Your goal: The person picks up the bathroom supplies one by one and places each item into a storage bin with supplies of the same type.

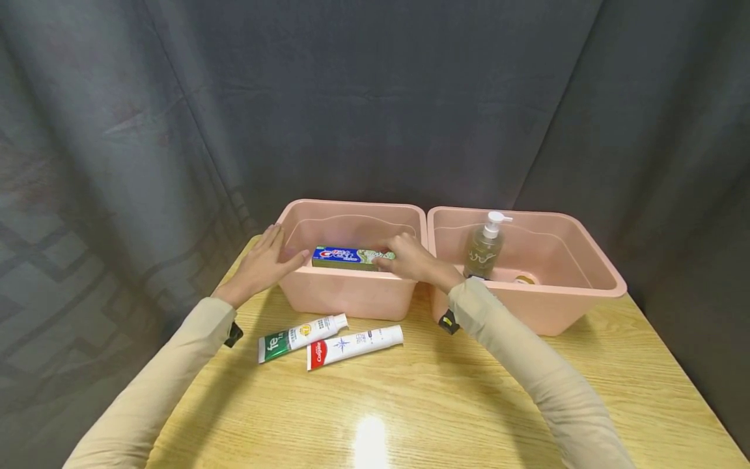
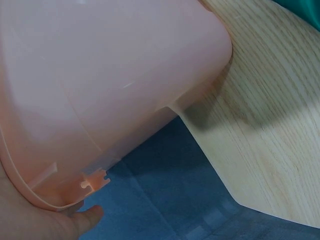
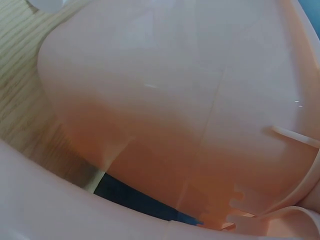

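Note:
My right hand point(image 1: 404, 255) reaches over the front rim of the left pink bin point(image 1: 346, 293) and pinches the right end of a blue and green toothpaste box point(image 1: 340, 255). The box lies lengthwise inside, close behind the front wall. My left hand point(image 1: 263, 264) rests on the bin's left front corner, fingers stretched along the side and thumb pointing inward over the rim. The left wrist view shows part of that hand point(image 2: 45, 220) at the rim, beside the bin's outer wall point(image 2: 115, 60). In the right wrist view, bin walls hide most of the right hand.
A green-and-white toothpaste tube point(image 1: 301, 335) and a red-and-white Colgate tube point(image 1: 354, 346) lie on the wooden table point(image 1: 281, 417) before the left bin. The right pink bin point(image 1: 527, 306) adjoins it, holding a pump bottle point(image 1: 483, 251) and a small round item point(image 1: 524, 279). Grey curtain hangs behind.

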### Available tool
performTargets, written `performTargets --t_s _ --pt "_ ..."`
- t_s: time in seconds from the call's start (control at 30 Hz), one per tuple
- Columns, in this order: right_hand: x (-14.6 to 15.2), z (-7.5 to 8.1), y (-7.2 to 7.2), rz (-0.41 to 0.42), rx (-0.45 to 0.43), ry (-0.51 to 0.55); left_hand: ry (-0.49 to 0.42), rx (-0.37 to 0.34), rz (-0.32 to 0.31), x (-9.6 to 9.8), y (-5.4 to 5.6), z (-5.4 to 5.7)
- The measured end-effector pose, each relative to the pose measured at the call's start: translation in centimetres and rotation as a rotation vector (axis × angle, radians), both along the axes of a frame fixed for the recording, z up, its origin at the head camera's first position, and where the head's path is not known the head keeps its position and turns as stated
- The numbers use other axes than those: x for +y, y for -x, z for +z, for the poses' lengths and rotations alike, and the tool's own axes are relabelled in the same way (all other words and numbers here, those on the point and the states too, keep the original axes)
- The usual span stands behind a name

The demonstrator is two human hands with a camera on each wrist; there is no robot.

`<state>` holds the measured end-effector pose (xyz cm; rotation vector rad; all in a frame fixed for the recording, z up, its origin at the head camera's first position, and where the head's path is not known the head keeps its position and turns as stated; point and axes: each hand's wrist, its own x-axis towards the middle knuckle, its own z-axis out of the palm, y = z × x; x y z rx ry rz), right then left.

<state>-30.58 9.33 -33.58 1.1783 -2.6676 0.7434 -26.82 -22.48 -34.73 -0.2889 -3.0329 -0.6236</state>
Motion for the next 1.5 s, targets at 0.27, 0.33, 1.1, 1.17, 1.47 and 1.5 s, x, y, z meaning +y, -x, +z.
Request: performTargets --t_s 0.27,0.33,1.1,1.17,1.47,1.5 --pt "0.03 0.04 -0.08 0.011 -0.026 0.008 0.003 0.006 -0.002 0.09 0.11 -0.12" --pt "0.06 0.07 -0.11 0.008 -0.031 0.008 0.002 0.008 -0.002 0.12 0.16 -0.11" --pt "0.05 0.15 -0.15 0.037 -0.017 0.049 0.004 0.015 -0.004 0.08 0.30 -0.14" --pt "0.06 0.13 -0.13 0.040 -0.016 0.053 0.005 0.019 -0.004 0.03 0.34 -0.21" --pt "0.08 0.16 -0.13 0.045 -0.031 0.051 0.000 0.013 -0.002 0.12 0.19 -0.20" --pt "0.09 0.19 -0.13 0.045 -0.029 0.049 -0.003 0.010 -0.002 0.13 0.17 -0.18"
